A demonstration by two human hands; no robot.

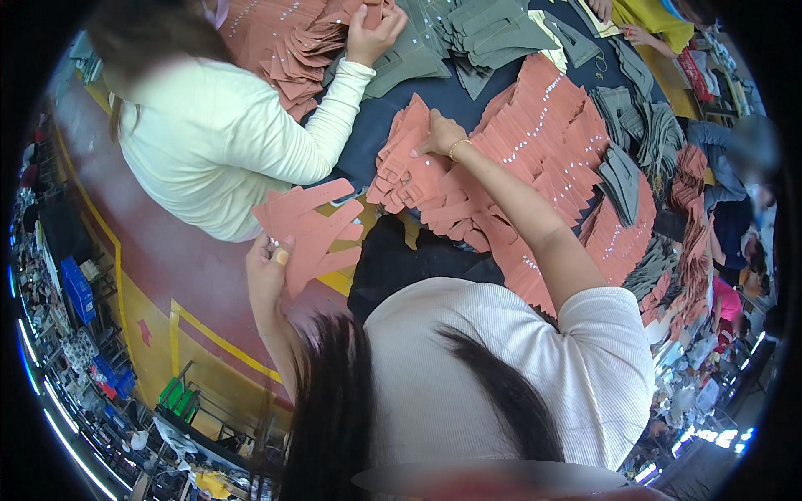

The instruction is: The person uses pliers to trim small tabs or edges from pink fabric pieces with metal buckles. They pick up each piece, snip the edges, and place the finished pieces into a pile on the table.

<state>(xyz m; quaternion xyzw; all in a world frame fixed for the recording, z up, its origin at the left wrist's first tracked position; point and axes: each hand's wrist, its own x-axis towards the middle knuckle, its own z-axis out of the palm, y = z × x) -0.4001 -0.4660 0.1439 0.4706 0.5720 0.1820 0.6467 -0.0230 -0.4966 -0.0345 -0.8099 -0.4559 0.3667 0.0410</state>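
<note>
Left hand [269, 271] clasps fanned salmon pieces [311, 234] out over the floor [159, 246], while the right hand [443, 136] touches a small salmon pile [405, 171] on the dark table [372, 121], its grip impossible to tell, with longer salmon rows [535, 125] just beside it and grey-green pieces [493, 37] beyond, near a co-worker [200, 150].

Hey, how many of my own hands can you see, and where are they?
2: your left hand holds coral cut pieces; your right hand touches a coral pile. Some fingers are partly hidden.

Bright, even light; strong fisheye bend, black corners.
</note>
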